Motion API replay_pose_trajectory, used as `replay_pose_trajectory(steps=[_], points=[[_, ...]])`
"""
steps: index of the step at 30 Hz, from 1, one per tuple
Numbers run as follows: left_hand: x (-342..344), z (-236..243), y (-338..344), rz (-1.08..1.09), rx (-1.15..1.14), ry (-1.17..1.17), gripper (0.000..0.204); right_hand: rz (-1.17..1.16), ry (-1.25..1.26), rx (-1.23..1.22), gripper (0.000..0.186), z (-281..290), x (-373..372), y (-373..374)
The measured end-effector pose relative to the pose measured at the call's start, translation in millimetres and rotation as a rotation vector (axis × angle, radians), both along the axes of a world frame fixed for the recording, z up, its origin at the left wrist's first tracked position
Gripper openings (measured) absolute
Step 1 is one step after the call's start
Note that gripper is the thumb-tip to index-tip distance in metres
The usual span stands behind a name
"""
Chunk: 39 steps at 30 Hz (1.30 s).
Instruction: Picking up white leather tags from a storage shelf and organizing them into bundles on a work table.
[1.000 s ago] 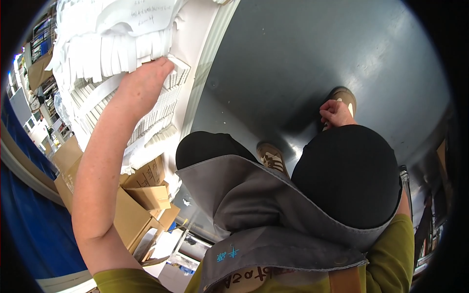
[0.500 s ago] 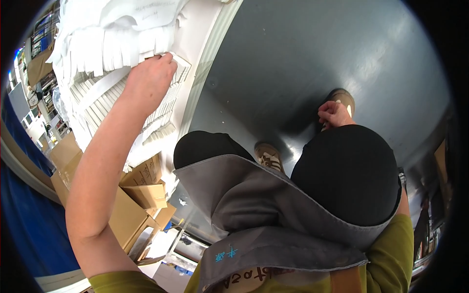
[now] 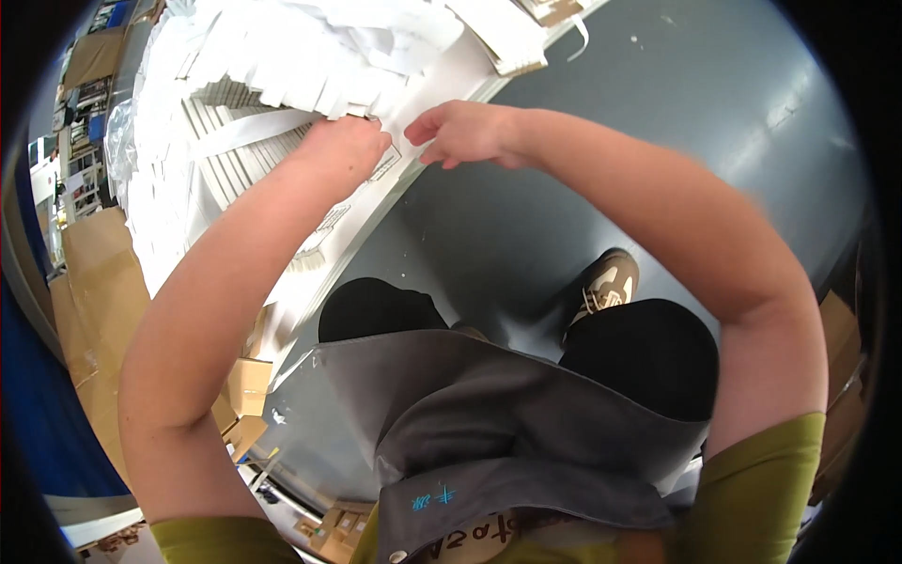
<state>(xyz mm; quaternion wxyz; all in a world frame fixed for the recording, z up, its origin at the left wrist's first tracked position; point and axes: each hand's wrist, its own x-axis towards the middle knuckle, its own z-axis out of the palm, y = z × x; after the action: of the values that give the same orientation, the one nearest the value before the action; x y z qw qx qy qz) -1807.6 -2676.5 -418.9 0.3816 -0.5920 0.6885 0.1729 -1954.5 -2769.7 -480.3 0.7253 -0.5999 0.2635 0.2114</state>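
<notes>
My left hand [image 3: 349, 153] is closed at the edge of a pile of white paper strips [image 3: 324, 80], its fingers curled around the edge of a stack. Its fingertips are partly hidden against the paper. Beneath the hand lie tightly packed layers of white sheets [image 3: 224, 169], with a pale band [image 3: 254, 133] running across them. My right hand [image 3: 460, 133] hovers just right of the left one, beside the edge of the white table [image 3: 427, 99]. Its fingers are apart and slightly bent, and nothing shows between them.
More white strips [image 3: 498, 38] lie at the table's far end, one curling over the edge. Opened cardboard boxes [image 3: 94, 310] stand at the left, beside a blue surface [image 3: 56, 423]. Grey floor [image 3: 695, 85] spreads to the right, with my shoe [image 3: 606, 282] on it.
My right hand has come up from beside my knee to the table edge near the left hand. My view has shifted; the left hand stays at the paper pile.
</notes>
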Motion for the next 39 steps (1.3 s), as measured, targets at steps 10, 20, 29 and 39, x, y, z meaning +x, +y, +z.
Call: replay_pose_trajectory(steps=[10, 20, 29, 39], points=[[7, -1, -2, -0.053, 0.007, -0.036, 0.018, -0.185, -0.001, 0.084, 0.021, -25, 54, 22], [4, 6, -7, -0.035, 0.033, -0.029, 0.016, -0.141, -0.02, -0.11, 0.018, -32, 66, 27], [1, 5, -9, 0.023, 0.017, -0.057, 0.019, -0.051, -0.117, -0.528, 0.029, -40, 67, 36], [4, 7, -11, -0.04, 0.072, -0.036, 0.017, -0.018, -0.136, -0.584, 0.027, -31, 62, 38]])
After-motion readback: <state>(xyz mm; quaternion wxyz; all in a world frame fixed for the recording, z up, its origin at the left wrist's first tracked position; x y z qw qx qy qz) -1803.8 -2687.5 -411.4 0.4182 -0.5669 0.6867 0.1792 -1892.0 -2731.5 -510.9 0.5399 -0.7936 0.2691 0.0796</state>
